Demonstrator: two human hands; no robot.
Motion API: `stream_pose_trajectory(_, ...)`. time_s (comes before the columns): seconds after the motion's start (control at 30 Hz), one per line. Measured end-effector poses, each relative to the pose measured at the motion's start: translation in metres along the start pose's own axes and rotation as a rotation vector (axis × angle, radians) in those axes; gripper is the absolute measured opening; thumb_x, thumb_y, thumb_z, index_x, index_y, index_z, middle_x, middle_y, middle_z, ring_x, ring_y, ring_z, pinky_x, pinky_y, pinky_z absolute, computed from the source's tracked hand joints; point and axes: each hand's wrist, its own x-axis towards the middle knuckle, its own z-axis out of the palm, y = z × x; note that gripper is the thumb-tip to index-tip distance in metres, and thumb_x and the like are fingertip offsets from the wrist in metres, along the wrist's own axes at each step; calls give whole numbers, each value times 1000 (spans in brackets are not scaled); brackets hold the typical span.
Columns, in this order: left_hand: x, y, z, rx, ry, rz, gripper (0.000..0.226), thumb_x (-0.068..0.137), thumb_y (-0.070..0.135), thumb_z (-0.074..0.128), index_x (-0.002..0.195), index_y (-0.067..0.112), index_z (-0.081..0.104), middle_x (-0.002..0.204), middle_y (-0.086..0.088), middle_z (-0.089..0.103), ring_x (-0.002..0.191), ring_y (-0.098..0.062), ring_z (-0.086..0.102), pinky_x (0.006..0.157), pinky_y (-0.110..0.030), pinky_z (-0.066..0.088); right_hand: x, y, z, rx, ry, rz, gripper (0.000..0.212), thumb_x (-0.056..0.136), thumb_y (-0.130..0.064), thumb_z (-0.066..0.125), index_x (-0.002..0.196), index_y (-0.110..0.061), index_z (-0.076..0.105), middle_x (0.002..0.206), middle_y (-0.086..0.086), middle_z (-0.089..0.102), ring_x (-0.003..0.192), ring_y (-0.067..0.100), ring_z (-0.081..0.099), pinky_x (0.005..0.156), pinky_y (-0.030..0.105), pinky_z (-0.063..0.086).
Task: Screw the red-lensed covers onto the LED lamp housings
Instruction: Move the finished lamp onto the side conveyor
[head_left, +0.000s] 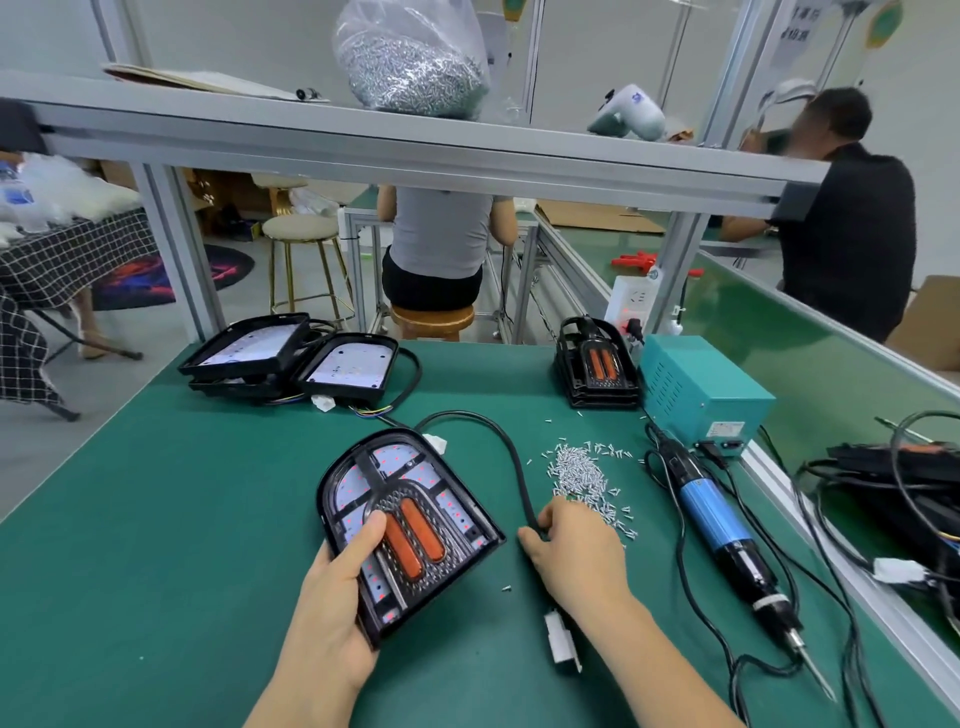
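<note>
A green mat (156, 519) covers a work table in a busy workshop, and other people sit and stand at tables behind it. In the middle of the mat lies a black lamp (410, 525) with a red-lensed cover sitting on top of its housing. It looks like the cover is only set in place and needs screws. The left hand (337, 587) grips the near edge of the lamp, thumb pressed on top beside the red strips, probably to stop it sliding. The right hand (576, 551) rests on the mat just right of the lamp, fingers curled down by the black cable (511, 452) and the edge of the pile of little screws (582, 475). It seems to be picking up a screw, but I cannot tell if it holds one. The blue screwdriver (727, 530) lies close on the right, easy to reach. More open housings (291, 358) wait at the back left, and a stack of covers (597, 364) at the back right.
</note>
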Motion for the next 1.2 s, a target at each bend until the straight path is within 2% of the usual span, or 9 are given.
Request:
stream_pose_trajectory(0.13, 2, -2, -2, 20, 4, 8, 33, 85, 13, 62, 119, 13, 62, 103, -14, 73, 76, -26, 73, 58, -44, 59, 10, -1, -2, 66, 1, -13, 11, 89, -21, 52, 88, -11, 57, 90, 8, 66, 88, 30, 59, 70, 32, 43)
stream_pose_trajectory(0.23, 1, -3, -2, 39, -20, 16, 39, 79, 15, 66, 117, 14, 61, 105, -15, 72, 80, -29, 73, 60, -45, 59, 10, 2, -7, 457, 33, -49, 8, 96, -16, 51, 88, -15, 49, 79, 6, 66, 76, 27, 59, 73, 35, 46)
stream_pose_trajectory(0.43, -2, -7, -2, 92, -92, 89, 44, 71, 14, 68, 114, 16, 62, 107, -16, 71, 86, -33, 71, 67, -51, 58, -6, -17, -23, 931, 8, -237, 14, 97, -7, 51, 90, -18, 46, 73, -8, 68, 67, 3, 62, 63, 17, 47)
stream_pose_trajectory(0.53, -5, -12, 1, 119, -126, 125, 44, 69, 12, 69, 113, 15, 63, 107, -17, 71, 89, -35, 70, 71, -53, 57, -16, -21, -23, 984, -91, -265, 12, 100, -7, 48, 93, -17, 46, 87, -15, 72, 84, 3, 65, 74, 19, 51)
stream_pose_trajectory(0.67, -6, -14, 8, 153, -133, 185, 46, 67, 13, 70, 112, 14, 63, 108, -16, 71, 90, -34, 69, 76, -54, 57, -26, -23, -18, 979, -64, -282, 12, 101, -9, 46, 98, -20, 50, 84, -10, 65, 79, 11, 58, 82, 38, 48)
stream_pose_trajectory(0.8, -6, -12, 18, 181, -143, 237, 44, 64, 16, 73, 107, 16, 65, 105, -15, 71, 91, -34, 69, 80, -51, 56, -36, -25, -12, 948, 1, -354, 30, 101, -7, 46, 118, -31, 53, 106, -34, 64, 107, -10, 58, 91, 9, 42)
stream_pose_trajectory(0.87, -7, -12, 23, 202, -169, 261, 46, 61, 19, 75, 106, 18, 66, 105, -14, 72, 90, -32, 70, 79, -48, 58, -37, -24, -13, 963, 15, -356, 34, 101, -12, 50, 127, -33, 53, 114, -36, 62, 114, -11, 54, 95, 8, 39)
stream_pose_trajectory(1.07, -6, -7, 34, 146, -283, 198, 45, 73, 45, 64, 107, 16, 70, 110, -16, 70, 95, -29, 69, 74, -39, 59, -37, -23, -33, 1023, -79, -414, 25, 99, -30, 50, 114, -42, 65, 102, -13, 73, 88, 4, 67, 71, 12, 49)
stream_pose_trajectory(1.2, 20, 14, 39, 288, -29, 455, 45, 91, 50, 51, 126, 23, 59, 134, 0, 55, 121, -16, 52, 106, -37, 36, -38, -14, -46, 1144, -83, -401, 21, 97, -29, 57, 113, -35, 69, 102, -7, 74, 87, 5, 67, 74, 20, 52)
